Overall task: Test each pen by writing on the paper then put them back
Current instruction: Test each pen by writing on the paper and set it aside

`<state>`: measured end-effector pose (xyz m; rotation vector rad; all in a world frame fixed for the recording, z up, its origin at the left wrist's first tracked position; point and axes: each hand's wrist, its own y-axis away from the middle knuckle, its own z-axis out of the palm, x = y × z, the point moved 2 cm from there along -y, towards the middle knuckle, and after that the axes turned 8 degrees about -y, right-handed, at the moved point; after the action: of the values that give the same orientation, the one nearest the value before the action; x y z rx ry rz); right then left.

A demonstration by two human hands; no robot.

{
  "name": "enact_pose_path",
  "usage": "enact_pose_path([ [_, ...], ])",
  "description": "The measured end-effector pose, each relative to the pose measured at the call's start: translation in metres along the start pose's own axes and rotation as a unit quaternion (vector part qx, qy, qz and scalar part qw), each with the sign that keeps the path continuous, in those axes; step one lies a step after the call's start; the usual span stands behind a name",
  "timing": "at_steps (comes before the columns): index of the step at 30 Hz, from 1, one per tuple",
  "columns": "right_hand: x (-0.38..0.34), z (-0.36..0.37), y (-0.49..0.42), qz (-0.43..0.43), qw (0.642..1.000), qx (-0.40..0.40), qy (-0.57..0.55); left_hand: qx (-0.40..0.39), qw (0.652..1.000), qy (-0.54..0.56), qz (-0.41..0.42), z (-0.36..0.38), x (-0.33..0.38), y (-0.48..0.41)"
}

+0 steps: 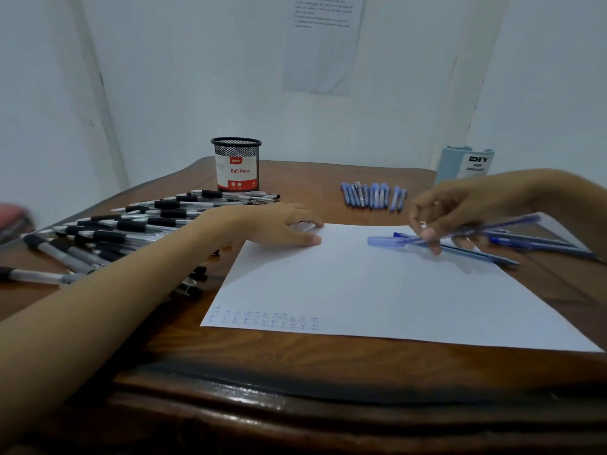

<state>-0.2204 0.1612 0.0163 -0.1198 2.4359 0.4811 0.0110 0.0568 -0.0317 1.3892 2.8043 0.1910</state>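
Just one view, worn on the head, wide-angle. Looks forward and down over the worktop (295, 359) toward the wall (164, 93) filling the upper half of the frame. Sits close in: catches the left hand (282, 228) at centre, arm in from the lower left, and the right hand (460, 208) pinching a blue pen (387, 241) at the right edge. Bows the worktop's near edge along the bottom.

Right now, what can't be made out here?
Head view only:
- Printed white sheet on the wall: text too small, blurred.
- Red object: cut by left edge, blurred.
- Blue plastic pens at right hand: motion blur, count gripped unclear.
- Black mesh pen cup, pale blue desk organiser: insides hidden by own walls.
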Motion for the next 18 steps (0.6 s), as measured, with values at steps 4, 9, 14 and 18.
enact_pose_path([
  [4,0.014,-0.011,0.009,-0.055,0.984,-0.036,-0.164,-0.002,1.000,0.006,0.001,0.001,0.000,0.000],
  [9,0.012,0.000,-0.006,-0.151,0.944,0.084,-0.281,-0.005,1.000,0.013,-0.003,0.000,0.000,0.001],
  [14,-0.023,0.050,-0.018,-0.209,0.904,0.163,-0.336,0.003,1.000,0.006,-0.001,0.000,0.000,0.001],
  [18,-0.058,0.099,-0.012,-0.221,0.906,0.153,-0.327,0.002,1.000,0.001,0.016,0.002,-0.004,-0.003],
])
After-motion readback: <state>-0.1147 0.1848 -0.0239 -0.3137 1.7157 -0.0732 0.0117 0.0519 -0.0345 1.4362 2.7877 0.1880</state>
